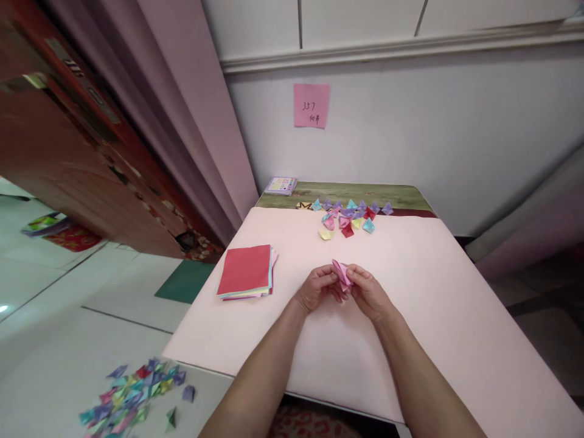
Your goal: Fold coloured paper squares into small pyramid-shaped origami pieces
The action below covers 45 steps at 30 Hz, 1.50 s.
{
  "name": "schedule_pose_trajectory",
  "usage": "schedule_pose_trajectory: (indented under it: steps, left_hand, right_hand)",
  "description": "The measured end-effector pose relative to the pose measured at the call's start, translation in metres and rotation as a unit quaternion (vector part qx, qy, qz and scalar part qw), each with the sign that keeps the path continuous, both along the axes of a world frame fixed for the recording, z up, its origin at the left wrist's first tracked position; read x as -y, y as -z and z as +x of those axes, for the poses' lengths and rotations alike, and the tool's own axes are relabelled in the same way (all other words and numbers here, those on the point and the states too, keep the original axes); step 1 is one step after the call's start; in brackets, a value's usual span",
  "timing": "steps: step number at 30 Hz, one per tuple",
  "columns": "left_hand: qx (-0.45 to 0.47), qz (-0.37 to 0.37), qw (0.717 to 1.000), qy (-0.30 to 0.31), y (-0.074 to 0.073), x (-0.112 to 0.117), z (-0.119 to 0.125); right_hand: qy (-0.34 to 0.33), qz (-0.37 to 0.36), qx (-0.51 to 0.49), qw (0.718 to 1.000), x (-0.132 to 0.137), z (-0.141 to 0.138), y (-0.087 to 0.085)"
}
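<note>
A small piece of pink folded origami paper point(342, 275) is held over the middle of the table, with pleated layers showing at its upper end. My left hand point(320, 286) pinches it from the left with thumb and fingers. From the other side, my right hand point(366, 291) grips its right edge, thumb on top. Beyond the hands lies a group of finished folded paper pieces point(347, 213) in purple, blue, pink, yellow and red. To the left rests a stack of square paper sheets point(245, 271), a red one uppermost.
The table point(456, 316) has a pale pink cover and a green wood-patterned far end. A small pile of printed cards point(281, 185) sits at its far left corner. Many folded paper pieces point(132, 395) lie on the floor at lower left. A pink note point(311, 106) hangs on the wall.
</note>
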<state>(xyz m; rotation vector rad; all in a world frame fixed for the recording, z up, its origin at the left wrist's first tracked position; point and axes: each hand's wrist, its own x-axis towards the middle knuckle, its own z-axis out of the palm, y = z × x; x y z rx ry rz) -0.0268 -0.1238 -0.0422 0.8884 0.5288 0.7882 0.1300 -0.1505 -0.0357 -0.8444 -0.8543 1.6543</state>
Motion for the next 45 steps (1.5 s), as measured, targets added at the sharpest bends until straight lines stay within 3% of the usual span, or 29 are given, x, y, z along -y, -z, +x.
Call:
schedule_pose_trajectory:
  steps: [4, 13, 17, 20, 23, 30, 38, 45]
  left_hand:
    - [0.020, -0.032, 0.999, 0.028, 0.002, 0.000, -0.001]
    - [0.015, -0.044, 0.999, 0.017, 0.001, 0.000, -0.002]
    - [0.010, -0.038, 0.999, -0.014, 0.000, 0.002, 0.003]
    - [-0.008, -0.010, 0.997, -0.073, 0.001, 0.004, 0.007]
    - [-0.038, 0.019, 0.990, -0.132, 0.003, 0.006, 0.011]
    - [-0.066, 0.036, 0.978, -0.193, 0.011, 0.005, 0.014]
    - [-0.084, 0.039, 0.973, -0.211, 0.011, 0.006, 0.019]
    - [-0.102, 0.068, 0.971, -0.208, 0.016, 0.007, 0.020]
  right_hand:
    - [-0.018, -0.002, -0.015, 1.000, 0.000, -0.001, -0.001]
    - [0.038, 0.036, 0.043, 0.998, -0.004, 0.012, 0.001]
    - [0.079, 0.037, 0.102, 0.991, -0.004, 0.015, 0.009]
    - [0.096, 0.024, 0.143, 0.985, -0.002, 0.019, 0.010]
    - [0.087, 0.025, 0.163, 0.982, 0.000, 0.022, 0.007]
    - [0.069, 0.035, 0.150, 0.986, -0.005, 0.019, 0.016]
    - [0.174, 0.069, 0.222, 0.957, -0.007, 0.006, 0.031]
    - [0.155, 0.078, 0.231, 0.957, -0.008, 0.009, 0.027]
